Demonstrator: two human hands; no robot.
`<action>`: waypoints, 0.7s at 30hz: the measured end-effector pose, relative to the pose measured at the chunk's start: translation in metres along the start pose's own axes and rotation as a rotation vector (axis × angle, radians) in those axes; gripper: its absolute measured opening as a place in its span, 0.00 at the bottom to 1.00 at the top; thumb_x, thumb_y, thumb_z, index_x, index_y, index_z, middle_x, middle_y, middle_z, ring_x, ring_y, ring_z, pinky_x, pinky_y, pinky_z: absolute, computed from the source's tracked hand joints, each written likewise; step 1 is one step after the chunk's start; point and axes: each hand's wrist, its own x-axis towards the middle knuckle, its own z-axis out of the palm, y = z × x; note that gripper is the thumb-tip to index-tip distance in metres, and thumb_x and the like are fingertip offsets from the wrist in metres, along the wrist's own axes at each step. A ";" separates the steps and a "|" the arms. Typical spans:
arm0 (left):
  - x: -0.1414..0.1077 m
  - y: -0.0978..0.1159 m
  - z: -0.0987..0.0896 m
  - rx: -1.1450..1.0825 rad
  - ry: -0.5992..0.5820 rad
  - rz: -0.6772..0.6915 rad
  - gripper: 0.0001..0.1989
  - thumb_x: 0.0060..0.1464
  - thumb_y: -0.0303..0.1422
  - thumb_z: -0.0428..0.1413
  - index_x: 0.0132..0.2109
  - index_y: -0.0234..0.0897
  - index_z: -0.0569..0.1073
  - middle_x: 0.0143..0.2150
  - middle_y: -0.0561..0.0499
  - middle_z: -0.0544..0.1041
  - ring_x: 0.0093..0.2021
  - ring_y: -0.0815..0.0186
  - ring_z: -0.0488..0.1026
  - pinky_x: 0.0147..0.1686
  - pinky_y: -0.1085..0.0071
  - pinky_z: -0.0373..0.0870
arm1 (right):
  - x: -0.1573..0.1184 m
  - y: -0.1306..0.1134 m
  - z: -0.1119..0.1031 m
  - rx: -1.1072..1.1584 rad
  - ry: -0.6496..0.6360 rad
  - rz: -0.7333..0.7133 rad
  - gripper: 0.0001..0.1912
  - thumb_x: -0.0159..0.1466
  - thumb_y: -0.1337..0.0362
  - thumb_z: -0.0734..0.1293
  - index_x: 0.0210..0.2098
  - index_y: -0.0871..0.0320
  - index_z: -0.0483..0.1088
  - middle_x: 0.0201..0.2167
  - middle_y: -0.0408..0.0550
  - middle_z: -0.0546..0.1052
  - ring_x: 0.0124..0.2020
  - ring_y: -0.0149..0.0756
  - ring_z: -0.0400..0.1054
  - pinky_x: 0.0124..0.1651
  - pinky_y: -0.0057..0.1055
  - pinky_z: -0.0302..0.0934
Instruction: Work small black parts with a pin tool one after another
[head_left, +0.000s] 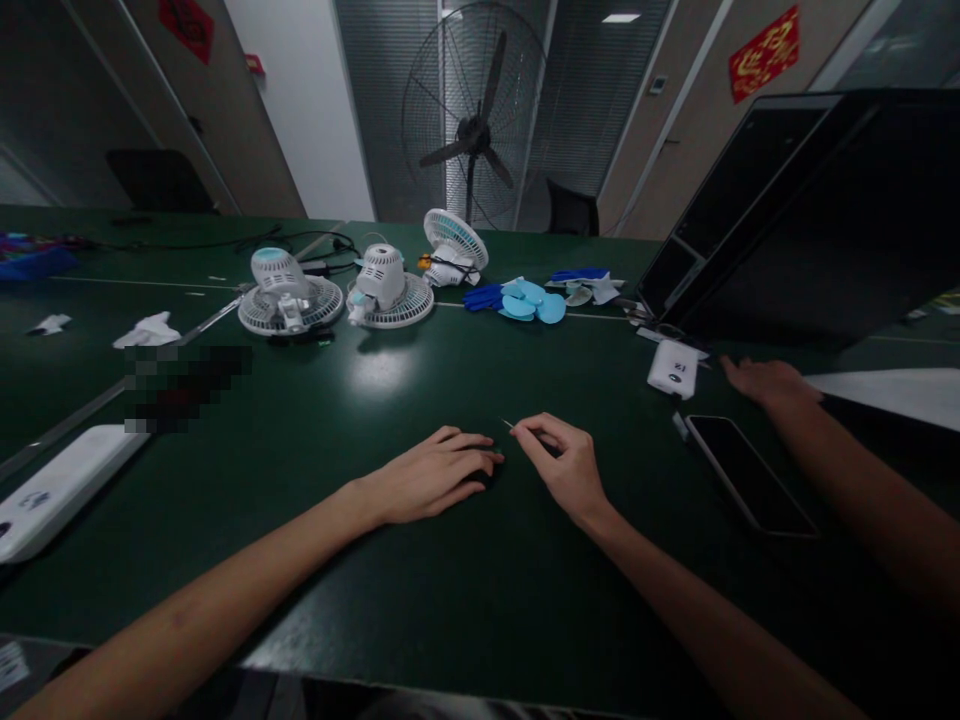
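Observation:
My left hand (431, 475) rests palm down on the dark green table (337, 580), fingers stretched out and slightly apart. A dark patch shows beneath its fingertips; I cannot tell whether it is shadow or an object. Just to the right, my right hand (562, 462) is closed in a pinch. From its fingertips pokes a thin, pale, needle-like piece (506, 423), pointing up and left towards the left fingertips, without touching them. The rest of that piece is hidden by the fingers.
Beyond my hands lie small white fans (388, 290), light blue fan blades (529, 300) and blue gloves (484, 297). A phone (750, 475), a white power bank (673, 368), a large monitor (810, 220) and another person's hand (772, 382) are right. A white case (67, 480) lies left.

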 end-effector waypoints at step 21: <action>-0.145 -0.149 -0.090 0.590 0.367 -1.114 0.21 0.68 0.41 0.47 0.57 0.31 0.73 0.53 0.36 0.77 0.53 0.46 0.71 0.52 0.54 0.63 | -0.002 -0.007 -0.006 0.020 -0.066 0.030 0.09 0.70 0.61 0.67 0.38 0.56 0.78 0.38 0.49 0.81 0.40 0.42 0.77 0.42 0.38 0.72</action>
